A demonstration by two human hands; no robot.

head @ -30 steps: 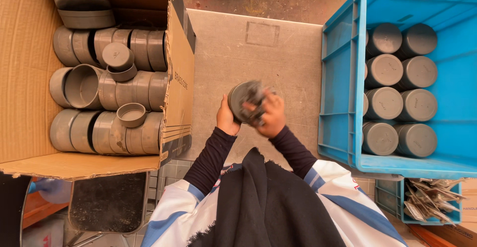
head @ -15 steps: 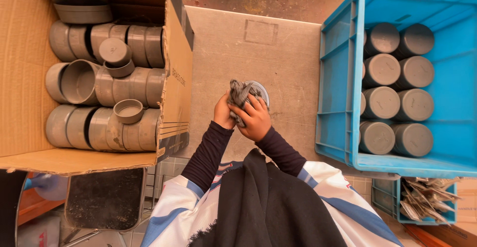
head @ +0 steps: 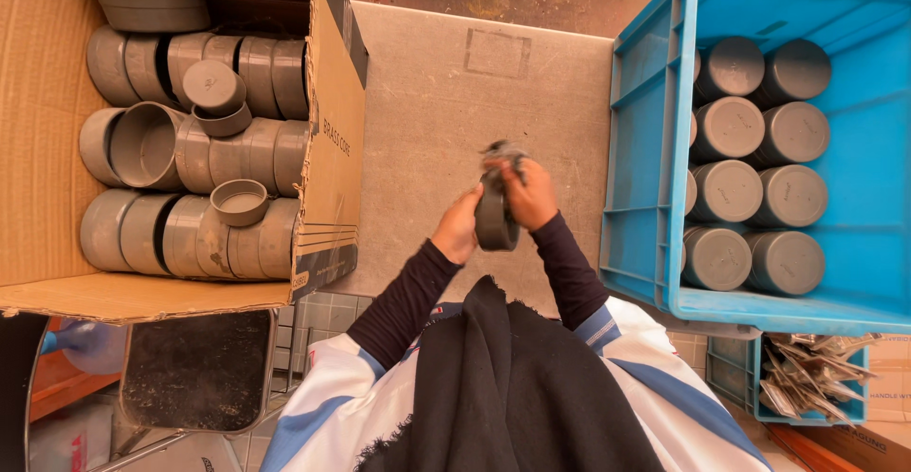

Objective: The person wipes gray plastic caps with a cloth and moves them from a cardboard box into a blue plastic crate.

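Note:
My left hand (head: pixel 459 229) grips a grey plastic pipe cap (head: pixel 495 218) from its left side, holding it on edge above the grey table (head: pixel 427 111). My right hand (head: pixel 528 194) presses a small grey rag (head: pixel 503 155) against the top of the cap. Both hands are close to my chest, between the cardboard box (head: pixel 327 149) and the blue crate (head: pixel 655 149).
The cardboard box on the left holds several grey caps (head: pixel 190 159) lying on their sides, with loose ones on top. The blue crate on the right holds rows of grey caps (head: pixel 750 178) standing flat side up. A smaller blue bin of plastic packets (head: pixel 807 377) sits at lower right.
The cap has turned from face-on to edge-on and come lower, toward my body. My right hand with the rag has shifted to the cap's top.

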